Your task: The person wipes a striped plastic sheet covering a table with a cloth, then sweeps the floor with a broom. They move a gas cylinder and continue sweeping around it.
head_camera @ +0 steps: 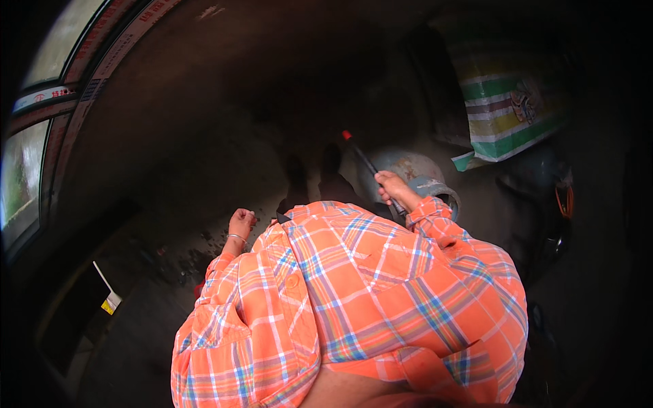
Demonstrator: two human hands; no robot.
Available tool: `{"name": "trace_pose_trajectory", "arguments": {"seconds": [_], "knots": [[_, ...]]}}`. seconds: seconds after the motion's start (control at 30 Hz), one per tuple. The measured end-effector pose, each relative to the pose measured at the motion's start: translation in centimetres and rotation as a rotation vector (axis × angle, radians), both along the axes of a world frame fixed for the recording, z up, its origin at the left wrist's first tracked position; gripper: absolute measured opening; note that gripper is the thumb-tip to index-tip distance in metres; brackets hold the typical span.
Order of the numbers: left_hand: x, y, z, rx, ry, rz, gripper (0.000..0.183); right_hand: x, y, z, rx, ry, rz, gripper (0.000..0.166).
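Note:
My right hand (pixel 392 187) is closed around a black rod-like handle (pixel 366 161) with a red tip. The rod slants up and left from my fist; its far part beyond the red tip cannot be made out. Behind that hand stands a grey-blue metal gas cylinder (pixel 408 166) with a ring-shaped collar. My left hand (pixel 242 223), with a bracelet at its wrist, hangs at my left side with its fingers curled. Whether it holds anything small is not clear. An orange plaid shirt covers my body, and my dark shoes show beyond its hem.
At the upper right lies a striped plastic sheet (pixel 492 117). An orange cord loop (pixel 565 201) hangs at the right. Window frames (pixel 69 92) with printed tape run along the left. Dark debris (pixel 196 260) lies on the floor by my left arm, and a white stick (pixel 103 277) farther left.

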State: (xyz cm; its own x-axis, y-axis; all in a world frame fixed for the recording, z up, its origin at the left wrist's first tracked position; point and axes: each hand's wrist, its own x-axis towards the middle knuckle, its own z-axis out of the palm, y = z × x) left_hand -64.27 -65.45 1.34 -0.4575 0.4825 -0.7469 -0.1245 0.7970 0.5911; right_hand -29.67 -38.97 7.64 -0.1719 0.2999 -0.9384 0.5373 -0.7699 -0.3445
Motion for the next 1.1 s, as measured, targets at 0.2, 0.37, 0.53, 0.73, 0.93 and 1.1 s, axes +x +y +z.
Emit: {"name": "trace_pose_trajectory", "arguments": {"seconds": [0.2, 0.37, 0.53, 0.73, 0.93, 1.1], "knots": [[1.0, -0.3, 0.5, -0.05, 0.064, -0.083, 0.016, 6.0, 4.9, -2.8, 0.048, -0.199, -0.23, 0.028], [1.7, -1.1, 0.3, -0.07, 0.076, -0.076, 0.016, 6.0, 6.0, -11.8, 0.232, 0.001, -0.116, 0.033], [2.4, -1.6, -1.0, -0.045, 0.025, -0.052, 0.014, -1.1, -0.3, -9.7, -0.132, 0.074, -0.124, 0.023], [2.9, 0.8, -0.6, -0.027, -0.046, -0.054, 0.013, 3.5, 1.0, -3.8, -0.305, 0.29, -0.318, 0.02], [2.2, 0.9, -0.2, -0.019, -0.047, -0.081, 0.014, 5.9, 1.0, 1.4, 0.008, -0.003, -0.145, 0.016], [1.3, 1.1, -0.5, -0.017, -0.01, -0.152, 0.016, 12.2, 6.3, 5.8, 0.112, -0.169, -0.036, 0.016]]}}
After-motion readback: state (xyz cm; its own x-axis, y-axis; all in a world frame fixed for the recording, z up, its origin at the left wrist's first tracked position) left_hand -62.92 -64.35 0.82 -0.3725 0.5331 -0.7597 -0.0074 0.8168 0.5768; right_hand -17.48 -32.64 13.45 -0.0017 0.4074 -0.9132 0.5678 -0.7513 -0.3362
